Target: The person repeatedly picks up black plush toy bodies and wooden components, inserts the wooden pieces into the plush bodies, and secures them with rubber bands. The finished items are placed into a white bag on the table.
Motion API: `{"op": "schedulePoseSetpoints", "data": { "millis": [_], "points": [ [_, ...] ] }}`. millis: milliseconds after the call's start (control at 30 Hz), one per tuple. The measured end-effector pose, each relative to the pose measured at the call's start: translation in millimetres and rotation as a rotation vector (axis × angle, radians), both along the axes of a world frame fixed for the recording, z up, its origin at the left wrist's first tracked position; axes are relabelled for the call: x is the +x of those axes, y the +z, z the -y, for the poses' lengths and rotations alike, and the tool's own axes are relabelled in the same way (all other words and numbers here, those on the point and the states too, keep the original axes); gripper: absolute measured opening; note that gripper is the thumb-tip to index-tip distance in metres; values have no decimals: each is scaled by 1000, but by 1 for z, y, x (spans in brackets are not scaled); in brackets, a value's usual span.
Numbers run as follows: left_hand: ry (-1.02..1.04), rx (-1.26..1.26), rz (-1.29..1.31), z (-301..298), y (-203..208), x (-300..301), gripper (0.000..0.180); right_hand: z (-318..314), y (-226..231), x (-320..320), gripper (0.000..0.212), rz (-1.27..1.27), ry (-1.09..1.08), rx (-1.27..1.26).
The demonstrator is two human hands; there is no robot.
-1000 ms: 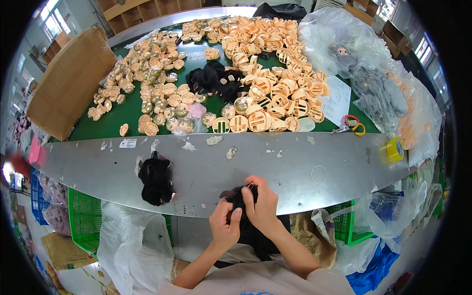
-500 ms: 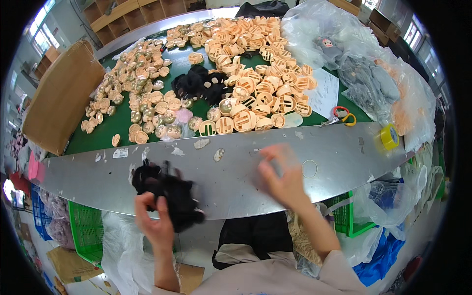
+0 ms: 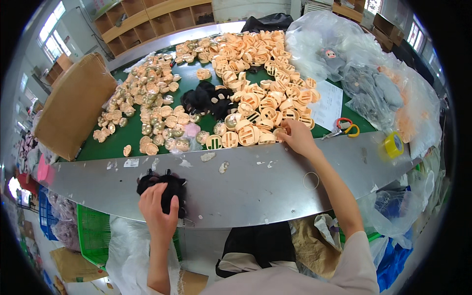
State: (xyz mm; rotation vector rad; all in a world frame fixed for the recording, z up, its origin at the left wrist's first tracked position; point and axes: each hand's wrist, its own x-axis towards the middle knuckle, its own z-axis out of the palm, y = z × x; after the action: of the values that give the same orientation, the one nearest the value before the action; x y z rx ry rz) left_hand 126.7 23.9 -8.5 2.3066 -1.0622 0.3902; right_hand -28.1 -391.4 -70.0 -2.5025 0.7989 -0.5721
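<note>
My left hand [image 3: 158, 209] is closed over a black plush piece [image 3: 175, 192], pressing it on the metal edge of the table at the left. Small dark pegs stick up from the plush's far side. My right hand [image 3: 299, 139] reaches to the near edge of a heap of peach plastic cups [image 3: 249, 135], round and slotted. Its thumb and fingertips close on one small peach plastic piece [image 3: 280, 133] there. More black plush pieces [image 3: 201, 98] lie amid the heap on the green table surface [image 3: 191, 76].
Peach pieces with shiny gold parts [image 3: 157, 98] spread over the left side, beside a cardboard sheet [image 3: 73, 105]. Scissors [image 3: 339, 130], a paper sheet [image 3: 327, 103], yellow tape [image 3: 394, 145] and clear plastic bags [image 3: 319, 37] are at the right. Green crates [image 3: 93, 233] stand below.
My right hand has moved forward from above the metal edge to the peach heap and closed on a piece. My left hand has lowered the black plush onto the metal. The view has shifted slightly.
</note>
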Motion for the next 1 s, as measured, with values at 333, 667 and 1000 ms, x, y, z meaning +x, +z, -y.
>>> {"op": "schedulePoseSetpoints", "data": {
  "millis": [333,667,1000],
  "points": [
    [-483,56,108,208,-3,116,38,-13,10,-33,17,577,-143,516],
    [-347,-73,294,280,-56,155,15,-71,54,-110,19,903,-70,1189],
    [-427,199,349,272,-38,140,43,-97,38,-112,23,734,-132,1008]
  ]
}}
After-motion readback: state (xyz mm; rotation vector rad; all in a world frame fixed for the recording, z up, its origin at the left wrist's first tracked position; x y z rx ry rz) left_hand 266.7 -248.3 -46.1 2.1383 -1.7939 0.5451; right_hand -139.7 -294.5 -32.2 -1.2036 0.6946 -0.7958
